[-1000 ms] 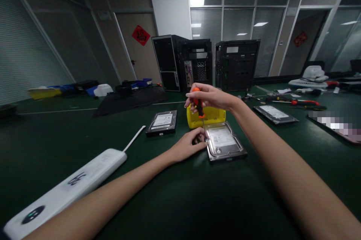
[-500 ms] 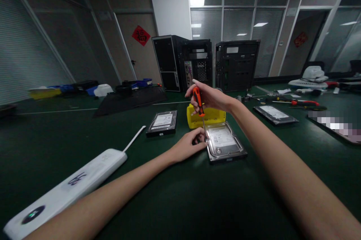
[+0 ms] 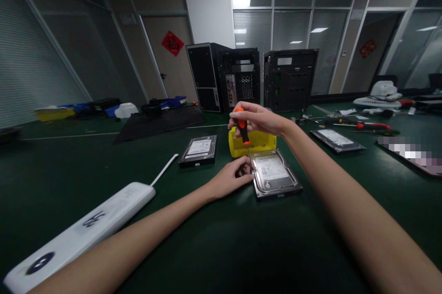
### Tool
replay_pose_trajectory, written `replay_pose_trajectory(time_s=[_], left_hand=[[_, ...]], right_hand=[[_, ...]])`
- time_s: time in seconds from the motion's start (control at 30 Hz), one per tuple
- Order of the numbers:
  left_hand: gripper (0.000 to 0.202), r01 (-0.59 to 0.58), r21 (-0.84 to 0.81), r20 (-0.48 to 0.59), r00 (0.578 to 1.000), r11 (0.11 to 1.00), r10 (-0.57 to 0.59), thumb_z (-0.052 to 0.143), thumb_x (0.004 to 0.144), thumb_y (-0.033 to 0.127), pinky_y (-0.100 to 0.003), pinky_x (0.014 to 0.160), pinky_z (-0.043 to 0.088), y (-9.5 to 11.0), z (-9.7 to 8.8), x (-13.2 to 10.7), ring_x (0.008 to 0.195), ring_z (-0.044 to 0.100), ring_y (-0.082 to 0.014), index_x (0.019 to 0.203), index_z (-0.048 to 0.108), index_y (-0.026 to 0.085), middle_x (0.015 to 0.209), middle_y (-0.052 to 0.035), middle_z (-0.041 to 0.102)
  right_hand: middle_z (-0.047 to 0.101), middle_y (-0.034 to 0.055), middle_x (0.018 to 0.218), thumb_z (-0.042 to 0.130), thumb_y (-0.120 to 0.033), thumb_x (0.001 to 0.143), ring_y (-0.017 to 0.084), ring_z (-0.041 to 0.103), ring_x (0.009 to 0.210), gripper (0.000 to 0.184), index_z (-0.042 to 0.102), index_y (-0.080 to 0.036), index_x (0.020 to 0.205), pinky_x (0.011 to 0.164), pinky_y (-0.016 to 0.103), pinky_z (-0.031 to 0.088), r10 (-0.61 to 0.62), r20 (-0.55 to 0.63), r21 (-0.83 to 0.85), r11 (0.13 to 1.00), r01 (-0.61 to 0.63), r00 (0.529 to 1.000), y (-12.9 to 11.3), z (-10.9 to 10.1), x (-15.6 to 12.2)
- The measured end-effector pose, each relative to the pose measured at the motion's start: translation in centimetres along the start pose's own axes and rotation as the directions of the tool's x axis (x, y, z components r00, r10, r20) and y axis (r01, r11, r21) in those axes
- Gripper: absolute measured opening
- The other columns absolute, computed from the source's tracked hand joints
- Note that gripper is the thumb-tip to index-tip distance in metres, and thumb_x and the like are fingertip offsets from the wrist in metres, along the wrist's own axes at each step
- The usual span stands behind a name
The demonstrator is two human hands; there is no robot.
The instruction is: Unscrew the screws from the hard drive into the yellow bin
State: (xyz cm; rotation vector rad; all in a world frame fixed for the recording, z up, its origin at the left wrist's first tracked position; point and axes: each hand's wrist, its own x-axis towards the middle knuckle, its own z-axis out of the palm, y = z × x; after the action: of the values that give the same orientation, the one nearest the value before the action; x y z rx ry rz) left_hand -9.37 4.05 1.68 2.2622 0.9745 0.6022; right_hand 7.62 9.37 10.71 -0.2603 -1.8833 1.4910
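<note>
Turning screwdriver [image 3: 243,134]: likely step; right hand [image 3: 259,118] pinches it
Hard drive [image 3: 274,170]: left hand [image 3: 231,178] curled at edge, pinch unclear
Next turn: wants steady pressure

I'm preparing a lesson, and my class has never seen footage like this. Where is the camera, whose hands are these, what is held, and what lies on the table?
There is no machine here: these are one person's bare hands. A single camera, worn on that person's head, looks forward and down.

The right hand grips an orange-and-black screwdriver, its shaft slanting down to the left edge of a hard drive. The left hand is at that same edge, fingers curled.

A yellow plastic object is just behind the drive. On the dark green table, a second hard drive lies to the left and a third hard drive to the right. Black computer cases stand behind.
</note>
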Motion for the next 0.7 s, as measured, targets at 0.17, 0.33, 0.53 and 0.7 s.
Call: replay_pose_trajectory(time_s=[0.17, 0.33, 0.53, 0.7], left_hand=[[0.02, -0.006, -0.004, -0.001, 1.0, 1.0, 0.006, 0.052, 0.082, 0.032, -0.026, 0.067, 0.037, 0.07, -0.03, -0.06, 0.076, 0.049, -0.0155, 0.095, 0.053, 0.017, 0.082, -0.0009, 0.054], [0.02, -0.007, -0.009, 0.002, 1.0, 1.0, 0.007, 0.051, 0.082, 0.032, -0.025, 0.067, 0.037, 0.02, -0.06, -0.07, 0.075, 0.048, -0.0151, 0.096, 0.053, 0.017, 0.082, -0.0005, 0.053], [0.019, 0.003, -0.016, 0.021, 1.0, 1.0, -0.002, 0.052, 0.082, 0.029, -0.025, 0.066, 0.037, 0.11, -0.04, 0.06, 0.075, 0.048, -0.0146, 0.097, 0.052, 0.016, 0.082, -0.0003, 0.052], [0.019, -0.003, -0.018, 0.014, 1.0, 1.0, 0.003, 0.051, 0.083, 0.029, -0.025, 0.068, 0.038, 0.11, -0.03, 0.05, 0.076, 0.048, -0.0149, 0.097, 0.052, 0.016, 0.083, -0.0004, 0.052]], right_hand=[[0.058, -0.0018, 0.074, 0.056, -0.031, 0.081, 0.008, 0.059, 0.066, 0.025, 0.053, -0.022, 0.104, 0.059, 0.02, 0.048, 0.0, -0.011, -0.091, 0.996, -0.001, 1.0, -0.04, 0.11, 0.15], [0.054, -0.0014, 0.072, 0.047, -0.039, 0.086, 0.008, 0.055, 0.063, 0.022, 0.055, -0.02, 0.093, 0.058, 0.021, 0.048, 0.035, -0.04, -0.096, 0.995, -0.039, 0.999, -0.13, 0.34, 0.39], [0.056, -0.0004, 0.079, 0.042, -0.038, 0.088, 0.01, 0.057, 0.07, 0.023, 0.053, -0.022, 0.1, 0.063, 0.024, 0.05, 0.083, -0.02, -0.103, 0.991, -0.085, 0.996, -0.12, 0.2, 0.36], [0.057, -0.0006, 0.078, 0.055, -0.035, 0.082, 0.008, 0.057, 0.072, 0.017, 0.051, -0.019, 0.086, 0.066, 0.021, 0.049, 0.038, -0.036, -0.154, 0.987, -0.043, 0.999, -0.36, 0.38, 0.37]])
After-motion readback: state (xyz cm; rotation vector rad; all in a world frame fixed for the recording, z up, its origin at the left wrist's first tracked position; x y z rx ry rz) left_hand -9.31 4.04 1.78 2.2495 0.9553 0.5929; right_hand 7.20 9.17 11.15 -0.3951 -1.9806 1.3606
